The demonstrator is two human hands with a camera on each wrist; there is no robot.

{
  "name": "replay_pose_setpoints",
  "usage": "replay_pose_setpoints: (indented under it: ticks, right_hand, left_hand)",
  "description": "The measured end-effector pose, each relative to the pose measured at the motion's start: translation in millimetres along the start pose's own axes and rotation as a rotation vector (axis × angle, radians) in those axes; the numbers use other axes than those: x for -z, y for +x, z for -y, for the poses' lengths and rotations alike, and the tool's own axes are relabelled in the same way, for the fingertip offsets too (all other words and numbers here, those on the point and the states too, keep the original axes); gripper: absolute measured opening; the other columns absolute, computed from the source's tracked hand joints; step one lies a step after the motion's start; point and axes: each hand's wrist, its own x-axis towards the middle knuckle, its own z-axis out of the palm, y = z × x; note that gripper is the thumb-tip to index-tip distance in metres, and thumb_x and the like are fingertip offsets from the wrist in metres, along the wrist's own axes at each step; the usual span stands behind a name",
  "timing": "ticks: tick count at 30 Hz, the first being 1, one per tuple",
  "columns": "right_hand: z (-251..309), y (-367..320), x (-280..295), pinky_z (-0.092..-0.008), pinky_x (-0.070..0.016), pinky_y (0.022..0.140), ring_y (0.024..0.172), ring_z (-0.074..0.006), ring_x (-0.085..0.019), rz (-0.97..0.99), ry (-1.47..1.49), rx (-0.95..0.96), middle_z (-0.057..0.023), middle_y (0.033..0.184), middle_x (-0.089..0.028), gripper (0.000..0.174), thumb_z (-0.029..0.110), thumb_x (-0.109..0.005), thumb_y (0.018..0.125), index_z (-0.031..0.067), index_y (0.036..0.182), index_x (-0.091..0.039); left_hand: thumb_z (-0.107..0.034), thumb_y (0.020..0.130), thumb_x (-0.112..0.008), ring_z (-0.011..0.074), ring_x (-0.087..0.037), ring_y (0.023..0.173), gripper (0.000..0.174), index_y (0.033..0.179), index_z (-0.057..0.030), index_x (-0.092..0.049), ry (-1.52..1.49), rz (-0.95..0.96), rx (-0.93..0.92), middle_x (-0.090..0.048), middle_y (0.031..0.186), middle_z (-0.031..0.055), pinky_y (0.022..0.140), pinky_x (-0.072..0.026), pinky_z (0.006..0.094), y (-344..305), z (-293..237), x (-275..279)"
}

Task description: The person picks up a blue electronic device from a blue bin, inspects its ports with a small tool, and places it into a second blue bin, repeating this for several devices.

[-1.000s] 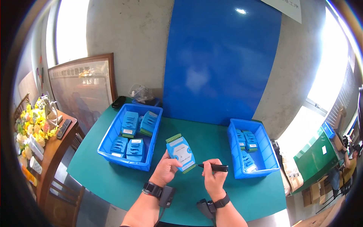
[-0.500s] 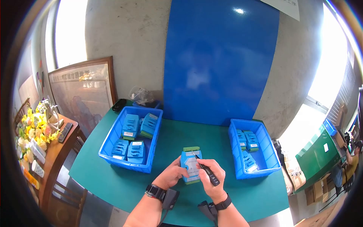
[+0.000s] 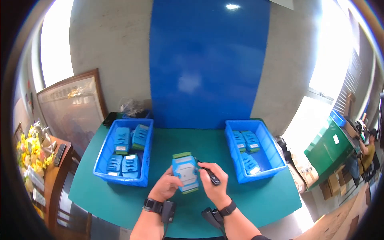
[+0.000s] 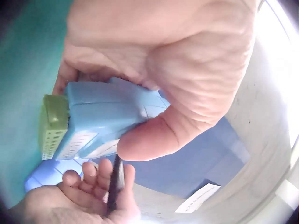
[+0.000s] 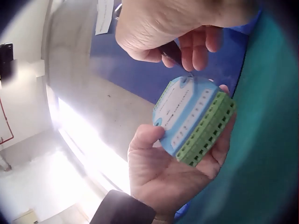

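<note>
My left hand (image 3: 165,186) grips a blue module (image 3: 186,173) by its side, thumb on the labelled face; green terminal strips line both ends. In the left wrist view the thumb lies along the blue case (image 4: 107,107) beside a green strip (image 4: 54,122). My right hand (image 3: 215,185) pinches a black pen-like tool (image 3: 212,176), its tip at the module's upper right edge. The right wrist view has that tip beside a round spot on the module (image 5: 180,109); whether it touches, I cannot tell.
A blue bin (image 3: 146,168) on the left and another blue bin (image 3: 276,162) on the right hold several modules on the green table (image 3: 184,140). A bag of clear plastic (image 3: 131,107) lies behind the left bin. Flowers (image 3: 32,148) stand at far left.
The view has turned right. The module was tilted, then upright, and is now tilted slightly. The pen-like tool has gone from its lower end to its top, then to its right edge.
</note>
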Motion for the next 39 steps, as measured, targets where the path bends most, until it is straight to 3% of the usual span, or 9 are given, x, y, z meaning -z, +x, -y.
replay_pose_setpoints:
  ticks: [4,7,11,17,20,22,25,29,39]
  right_hand:
    - [12.8,0.6,-5.2,-0.0339,-0.0528,0.072,0.084,-0.0293,-0.067,-0.091,-0.065,0.082,-0.0136,0.099,-0.066,0.025,0.003,-0.066,0.083,0.0057,0.107,-0.063]
    - [25.5,-5.4,-1.7,-0.0365,-0.0526,0.074,0.097,-0.0323,-0.062,0.249,-0.125,0.156,-0.0136,0.102,-0.064,0.026,0.014,-0.07,0.083,0.0085,0.107,-0.06]
    - [33.6,-5.6,2.5,-0.0349,-0.0525,0.069,0.098,-0.0296,-0.061,0.353,-0.446,0.408,-0.0108,0.102,-0.059,0.028,0.02,-0.071,0.079,0.0133,0.102,-0.056]
    - [39.7,16.4,43.1,-0.0344,-0.0526,0.069,0.083,-0.0322,-0.065,0.151,-0.396,0.355,-0.0118,0.088,-0.064,0.019,0.003,-0.072,0.076,0.008,0.09,-0.061]
    - [44.8,34.5,81.5,-0.031,-0.0515,0.068,0.08,-0.0222,-0.066,-0.093,-0.293,0.075,-0.0129,0.087,-0.065,0.015,-0.003,-0.066,0.079,0.0051,0.09,-0.06]
    - [21.9,46.4,118.7,-0.0306,-0.0497,0.07,0.075,-0.0197,-0.064,-0.235,-0.37,0.133,-0.0119,0.085,-0.065,0.01,0.0,-0.066,0.083,0.0034,0.089,-0.059]
    - [-4.5,53.0,168.0,-0.0362,-0.0482,0.066,0.071,-0.0297,-0.061,-0.368,-0.606,-0.017,-0.0138,0.078,-0.06,0.013,0.002,-0.066,0.081,0.0045,0.088,-0.055]
    - [-47.1,52.8,208.0,-0.0383,-0.048,0.064,0.07,-0.0326,-0.061,-0.298,-0.887,0.069,-0.0143,0.077,-0.06,0.013,0.0,-0.063,0.081,0.0049,0.088,-0.053]
    - [-45.4,45.2,192.9,-0.0424,-0.0471,0.07,0.081,-0.0334,-0.063,-0.073,-1.119,-0.251,-0.0089,0.081,-0.063,0.027,-0.001,-0.067,0.065,0.0125,0.085,-0.055]
  left_hand:
    - [0.007,0.075,-0.05,0.0278,-0.058,0.111,0.052,0.126,-0.0009,-0.049,-0.123,-0.061,-0.014,-0.06,0.12,0.013,0.094,-0.0474,0.0387,-1.6,-0.4,-4.3]
    - [-0.011,0.093,-0.049,0.0225,-0.06,0.103,0.031,0.123,-0.0031,-0.051,-0.121,-0.067,-0.007,-0.061,0.114,0.0104,0.083,-0.0518,0.0346,1.0,1.1,-3.4]
    - [-0.032,0.102,-0.041,0.0198,-0.06,0.103,0.037,0.125,-0.005,-0.05,-0.048,0.072,0.026,-0.058,0.117,0.01,0.081,-0.0524,0.0343,4.8,8.3,5.0]
    - [-0.031,0.098,-0.049,0.0254,-0.06,0.103,0.044,0.133,-0.004,-0.045,-0.068,0.21,-0.001,-0.056,0.121,0.0145,0.086,-0.0518,0.0402,-8.5,-4.3,-37.3]
    - [-0.032,0.094,-0.054,0.0282,-0.059,0.105,0.048,0.134,-0.0073,-0.044,0.025,0.104,-0.05,-0.055,0.124,0.0159,0.086,-0.0508,0.0436,-6.7,-3.9,-30.9]
    - [-0.029,0.094,-0.055,0.0265,-0.06,0.101,0.043,0.131,-0.0073,-0.047,0.043,-0.037,-0.067,-0.057,0.119,0.0142,0.084,-0.0512,0.0409,-2.2,0.5,-21.3]
    - [-0.024,0.093,-0.057,0.0229,-0.061,0.094,0.036,0.123,-0.0059,-0.052,-0.007,-0.198,-0.076,-0.059,0.11,0.0107,0.079,-0.0521,0.0363,-1.0,3.4,-12.0]
    - [-0.021,0.092,-0.059,0.0195,-0.06,0.088,0.029,0.116,-0.0056,-0.055,-0.048,-0.251,-0.062,-0.059,0.103,0.0069,0.075,-0.0518,0.0328,2.3,2.1,-11.9]
    - [-0.02,0.09,-0.061,0.0192,-0.063,0.083,0.025,0.112,-0.0081,-0.058,-0.085,-0.303,-0.045,-0.064,0.096,0.0045,0.071,-0.0515,0.0314,5.5,3.6,3.7]
